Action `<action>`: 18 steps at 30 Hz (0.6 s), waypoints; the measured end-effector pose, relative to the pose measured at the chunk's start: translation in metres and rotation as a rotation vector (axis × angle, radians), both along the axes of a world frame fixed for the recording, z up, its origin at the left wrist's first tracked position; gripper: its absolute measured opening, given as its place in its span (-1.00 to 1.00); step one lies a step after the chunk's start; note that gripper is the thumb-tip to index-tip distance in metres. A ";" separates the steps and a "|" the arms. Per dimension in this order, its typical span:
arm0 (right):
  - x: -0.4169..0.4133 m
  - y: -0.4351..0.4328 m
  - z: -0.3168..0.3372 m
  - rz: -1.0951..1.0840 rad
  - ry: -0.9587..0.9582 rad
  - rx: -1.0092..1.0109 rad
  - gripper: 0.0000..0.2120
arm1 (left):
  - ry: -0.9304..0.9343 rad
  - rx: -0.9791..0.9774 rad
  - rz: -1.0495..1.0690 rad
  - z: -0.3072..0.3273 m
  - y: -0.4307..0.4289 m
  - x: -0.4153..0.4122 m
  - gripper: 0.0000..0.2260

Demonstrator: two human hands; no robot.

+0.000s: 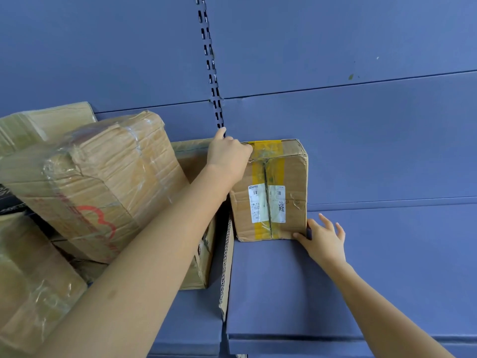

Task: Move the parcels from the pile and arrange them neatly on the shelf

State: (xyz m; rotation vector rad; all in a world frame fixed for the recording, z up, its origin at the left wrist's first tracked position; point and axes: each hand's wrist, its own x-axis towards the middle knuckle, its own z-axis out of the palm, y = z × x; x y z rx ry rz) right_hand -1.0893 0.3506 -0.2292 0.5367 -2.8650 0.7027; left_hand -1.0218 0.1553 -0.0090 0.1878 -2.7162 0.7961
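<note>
A brown cardboard parcel (pixel 291 177) with yellow tape and a white label stands upright on the blue shelf (pixel 284 293), against the back panel. My left hand (pixel 227 153) grips its top left corner, fingers curled over the top edge. My right hand (pixel 322 239) touches its lower right corner, thumb on the front face and the other fingers spread beside the box. To the left, several taped cardboard parcels lie stacked, the top one (pixel 108 182) wrapped in clear film with a red mark.
A flat cardboard sheet (pixel 225 267) stands on edge between the two shelf sections. Another box (pixel 198 254) sits behind my left forearm. The slotted upright (pixel 211 63) runs up the blue back panel. Bare shelf stretches to the right of the parcel.
</note>
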 end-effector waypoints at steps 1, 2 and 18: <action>-0.003 0.001 0.001 0.000 0.017 0.021 -0.64 | 0.001 -0.004 -0.003 0.000 0.000 0.000 -0.77; -0.005 0.002 0.003 0.001 0.039 0.043 -0.63 | 0.004 -0.003 -0.006 0.000 0.000 0.000 -0.78; -0.002 0.005 0.002 0.052 0.119 0.138 -0.62 | 0.011 0.041 0.057 -0.007 0.008 0.007 -0.74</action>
